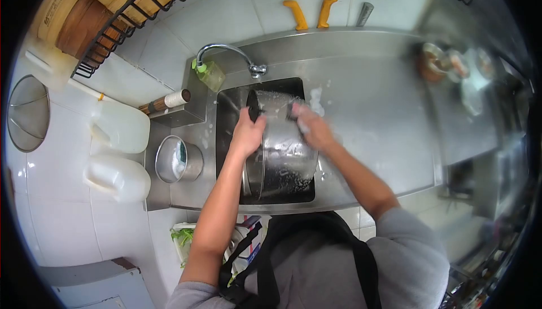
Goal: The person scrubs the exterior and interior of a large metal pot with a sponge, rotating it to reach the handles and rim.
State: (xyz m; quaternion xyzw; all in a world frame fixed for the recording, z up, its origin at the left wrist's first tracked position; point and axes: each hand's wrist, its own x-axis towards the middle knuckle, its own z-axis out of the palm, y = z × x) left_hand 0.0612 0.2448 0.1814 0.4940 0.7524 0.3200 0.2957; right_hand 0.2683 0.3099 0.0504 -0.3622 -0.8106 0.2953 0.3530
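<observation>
A large steel pot [285,151] lies tilted on its side over the sink [223,134], its wall wet and flecked with suds. My left hand [247,134] is closed at the pot's left edge, beside a black oval part [253,104] that looks like a handle. My right hand [311,127] presses on the upper right of the pot's wall, smeared by motion. Its fingers are closed on a small dark pad [292,111], whose exact kind I cannot tell. The curved chrome faucet [228,47] stands behind the pot.
A green-topped soap bottle [212,75] stands by the faucet. Left of the sink sit a metal bowl [192,162] holding a sponge [179,156], a bamboo brush [164,102] and white jugs [121,128]. Yellow-handled tools [326,12] stand at the back ledge; a black rack [132,18] hangs above.
</observation>
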